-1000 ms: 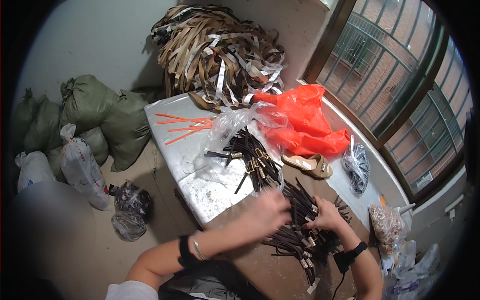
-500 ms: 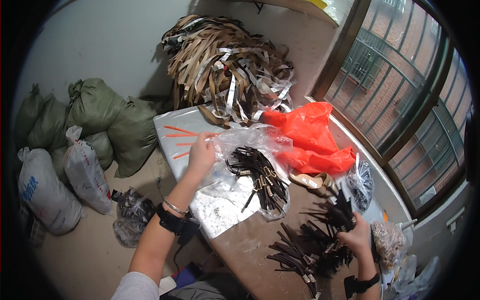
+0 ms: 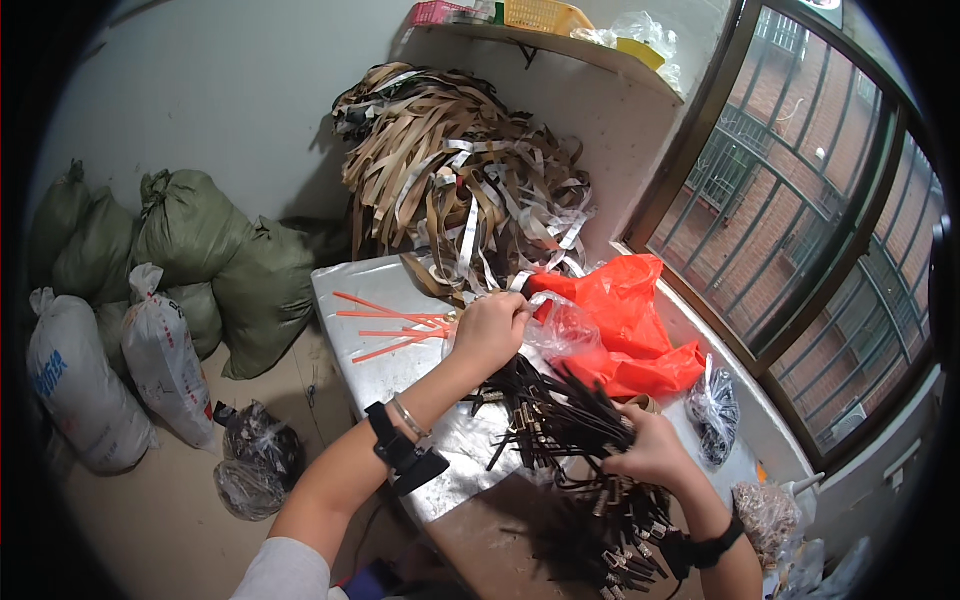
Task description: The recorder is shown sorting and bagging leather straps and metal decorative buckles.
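"The left hand's fingers are pinched together on the edge of a clear plastic bag, centre of the head view, as far as I can tell. The right hand grips a splayed bundle of black straps, right of centre."

"What could go wrong?"

"Loose ends could slide out of that wide grip or snag the thin film. If the bag sags, its mouth could close."

"The surface?"

"A silvery table, brown lower down, orange strips at its upper left, a red bag upper right."

"And the room?"

"Green sacks at left, heaped tan strips upper centre, a barred window upper right."
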{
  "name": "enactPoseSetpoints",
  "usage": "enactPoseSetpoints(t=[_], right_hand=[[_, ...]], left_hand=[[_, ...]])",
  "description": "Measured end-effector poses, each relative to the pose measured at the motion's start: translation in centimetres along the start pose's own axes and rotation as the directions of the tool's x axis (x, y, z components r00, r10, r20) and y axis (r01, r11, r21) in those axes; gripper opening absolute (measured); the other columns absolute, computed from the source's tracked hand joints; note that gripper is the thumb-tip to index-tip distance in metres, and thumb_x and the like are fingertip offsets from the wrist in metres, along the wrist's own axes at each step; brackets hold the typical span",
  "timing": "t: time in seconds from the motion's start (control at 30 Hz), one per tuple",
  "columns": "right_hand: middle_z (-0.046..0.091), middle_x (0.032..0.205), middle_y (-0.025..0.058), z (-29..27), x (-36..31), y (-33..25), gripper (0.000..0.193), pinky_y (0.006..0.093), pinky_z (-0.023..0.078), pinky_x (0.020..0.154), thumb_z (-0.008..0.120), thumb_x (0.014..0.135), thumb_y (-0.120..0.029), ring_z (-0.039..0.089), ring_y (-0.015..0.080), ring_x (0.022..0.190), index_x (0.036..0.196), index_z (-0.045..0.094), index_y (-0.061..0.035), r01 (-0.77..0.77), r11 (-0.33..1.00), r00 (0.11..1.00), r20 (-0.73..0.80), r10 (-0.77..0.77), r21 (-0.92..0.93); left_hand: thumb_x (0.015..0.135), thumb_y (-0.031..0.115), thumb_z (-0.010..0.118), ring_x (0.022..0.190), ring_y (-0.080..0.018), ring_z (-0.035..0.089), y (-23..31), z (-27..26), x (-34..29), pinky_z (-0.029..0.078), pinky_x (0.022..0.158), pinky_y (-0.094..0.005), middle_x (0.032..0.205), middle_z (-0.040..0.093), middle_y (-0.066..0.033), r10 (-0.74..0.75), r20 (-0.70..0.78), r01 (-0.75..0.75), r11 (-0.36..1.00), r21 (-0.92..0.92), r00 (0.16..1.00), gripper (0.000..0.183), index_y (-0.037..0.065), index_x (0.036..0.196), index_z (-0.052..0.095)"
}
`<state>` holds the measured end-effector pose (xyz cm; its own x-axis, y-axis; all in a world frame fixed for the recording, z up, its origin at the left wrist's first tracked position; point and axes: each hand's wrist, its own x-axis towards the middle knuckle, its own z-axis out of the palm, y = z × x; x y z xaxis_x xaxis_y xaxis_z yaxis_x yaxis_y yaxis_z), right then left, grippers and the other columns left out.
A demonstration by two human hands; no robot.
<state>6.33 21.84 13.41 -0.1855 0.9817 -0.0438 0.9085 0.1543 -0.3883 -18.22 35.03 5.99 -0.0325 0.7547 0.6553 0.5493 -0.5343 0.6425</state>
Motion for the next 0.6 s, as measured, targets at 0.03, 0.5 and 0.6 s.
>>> enactPoseSetpoints(t=[0.03,0.5,0.6], right_hand=[[0.067,0.086,0.0196,0.6,1.2,-0.6,0.062,0.0384,0.05,0.079,0.076,0.054,-0.028,0.065,0.0333,0.086,0.108,0.062,-0.0015,0.046,0.998,0.999,0.008,-0.046,-0.038],[0.067,0.086,0.0161,16.2,19.8,-3.3,0.036,0.0356,0.051,0.07,0.065,0.073,-0.032,0.066,0.0281,0.078,0.093,0.062,-0.0025,0.371,0.891,0.927,-0.045,-0.373,0.262],[0.065,0.09,0.0143,18.3,19.0,-5.6,0.033,0.0377,0.05,0.074,0.065,0.076,-0.031,0.064,0.0292,0.084,0.096,0.061,-0.0046,0.54,0.806,0.839,-0.23,-0.493,0.242]], left_hand=[[0.083,0.016,0.062,0.076,-0.0343,0.06,0.6,-0.3,-0.1,0.047,0.068,-0.0401,0.082,0.061,-0.0147,0.005,0.003,-0.005,1.0,-0.003,1.0,0.014,0.002,0.084,0.064],[0.1,0.01,0.039,0.053,-0.0042,0.046,7.4,-9.5,-1.4,0.04,0.05,-0.0192,0.066,0.053,0.001,0.063,0.451,0.243,0.773,-0.587,0.89,0.032,0.006,0.128,0.054],[0.085,-0.013,0.033,0.066,-0.0091,0.056,6.5,-9.6,-1.3,0.041,0.052,-0.0189,0.069,0.053,-0.0028,0.265,0.286,-0.021,0.767,-0.641,0.921,0.05,0.004,0.128,0.053]])
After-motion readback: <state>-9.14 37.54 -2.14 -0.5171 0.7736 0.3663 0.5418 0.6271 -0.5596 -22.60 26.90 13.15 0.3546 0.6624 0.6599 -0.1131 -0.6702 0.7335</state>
